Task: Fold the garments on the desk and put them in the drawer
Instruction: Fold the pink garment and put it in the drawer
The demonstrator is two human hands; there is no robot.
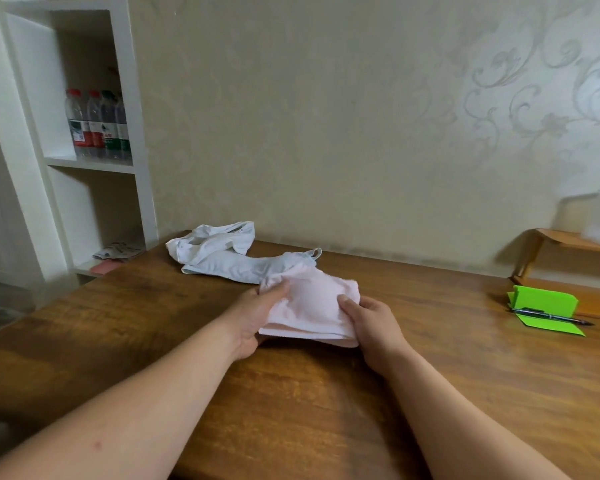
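Fingers: both hands closed on the pink garment (309, 308); thumbs lie on top of the cloth, the other fingers are hidden under it.
Left hand (253, 318): grips the garment's left edge, thumb pressed near the upper left corner.
Right hand (369, 322): grips the right edge, thumb resting on the top layer.
Pink garment, look: pale pink, soft knit-like cloth, folded into a compact, roughly square bundle; several layers show as stacked edges along the near side; upper edge a little rumpled.
Pink garment, place: held between the hands at the middle of the desk (309, 410), low over the wood; whether its underside touches the surface, cannot tell.
White garment (222, 252): unfolded, crumpled and stretched out on the far left part of the desk near the wall; its right end, with a strap loop, lies just behind the pink bundle.
Desk: dark brown wood, grain visible.
Green folder (542, 311): bright green, at the desk's right side, well apart from the hands.
Pen (551, 317): dark, lying across the green folder.
Shelf (94, 161): white, left of the desk; bottles (97, 124) with red and green labels stand on it.
Drawer: not seen in this view.
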